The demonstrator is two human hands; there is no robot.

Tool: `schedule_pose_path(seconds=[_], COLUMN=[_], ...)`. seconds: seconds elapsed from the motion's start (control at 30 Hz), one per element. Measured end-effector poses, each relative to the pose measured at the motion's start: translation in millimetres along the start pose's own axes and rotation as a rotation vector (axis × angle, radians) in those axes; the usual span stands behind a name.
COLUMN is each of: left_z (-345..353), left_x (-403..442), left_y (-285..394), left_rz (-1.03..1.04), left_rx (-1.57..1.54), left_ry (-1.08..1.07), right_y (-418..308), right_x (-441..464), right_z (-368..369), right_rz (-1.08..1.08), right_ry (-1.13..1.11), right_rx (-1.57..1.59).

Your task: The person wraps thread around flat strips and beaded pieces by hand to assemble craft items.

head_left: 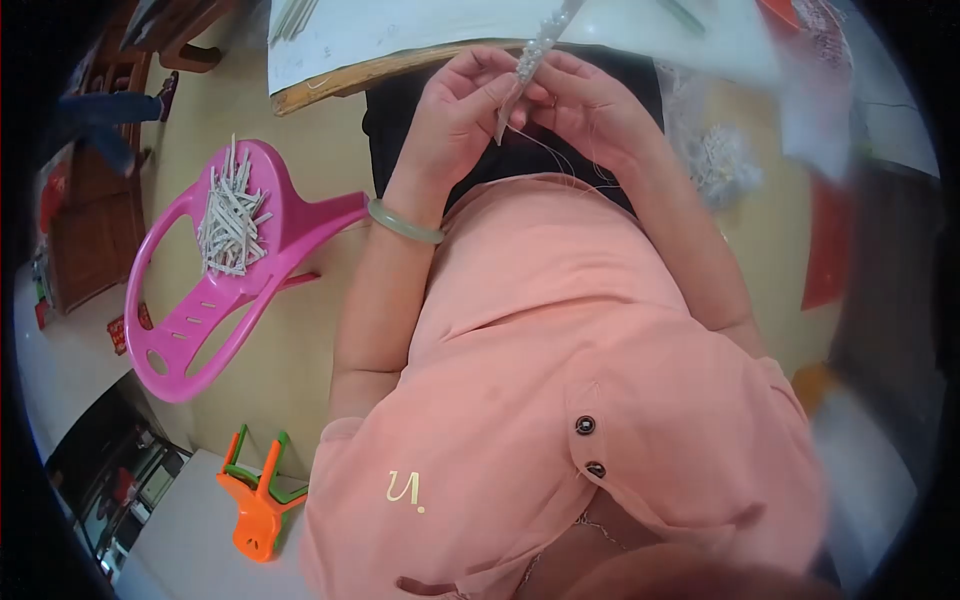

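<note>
A narrow pale strip set with shiny beads (531, 60) slants over the table edge between my hands. My left hand (468, 105), with a pale green bangle (404, 222) at its wrist, is closed on the strip, thumb and fingers pinching its lower part. My right hand (592, 105) is closed at the strip's other side, its fingertips against it; whether they also pinch a needle is too small to tell. Fine thread (550, 150) hangs in loops from the strip's lower end towards my right wrist.
A white-covered table (400, 30) with a wooden edge (370, 80) lies ahead. At left, a pink plastic chair (180, 350) bears a pile of short pale strips (233, 225). Small orange and green chairs (257, 515) stand lower left. White material in clear plastic (722, 165) is at right. Another person's leg (110, 110) shows far left.
</note>
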State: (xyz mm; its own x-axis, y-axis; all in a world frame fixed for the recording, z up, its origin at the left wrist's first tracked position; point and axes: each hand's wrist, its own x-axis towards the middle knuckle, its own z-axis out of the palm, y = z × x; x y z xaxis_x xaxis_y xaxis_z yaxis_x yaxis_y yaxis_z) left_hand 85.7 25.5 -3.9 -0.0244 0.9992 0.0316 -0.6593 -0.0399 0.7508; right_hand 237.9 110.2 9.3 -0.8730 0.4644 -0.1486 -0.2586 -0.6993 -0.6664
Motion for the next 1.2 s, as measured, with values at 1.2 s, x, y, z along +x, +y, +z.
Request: schedule_pose_path(seconds=[1.2], left_z=[71.0], left_x=[-5.4], left_y=[19.0], left_rz=[-0.039], left_rx=[0.24], left_ry=[0.067], right_y=[-122.5], right_x=[-25.4], right_z=[-93.8], right_rz=[-0.595], right_ry=[0.415], right_rx=[0.098])
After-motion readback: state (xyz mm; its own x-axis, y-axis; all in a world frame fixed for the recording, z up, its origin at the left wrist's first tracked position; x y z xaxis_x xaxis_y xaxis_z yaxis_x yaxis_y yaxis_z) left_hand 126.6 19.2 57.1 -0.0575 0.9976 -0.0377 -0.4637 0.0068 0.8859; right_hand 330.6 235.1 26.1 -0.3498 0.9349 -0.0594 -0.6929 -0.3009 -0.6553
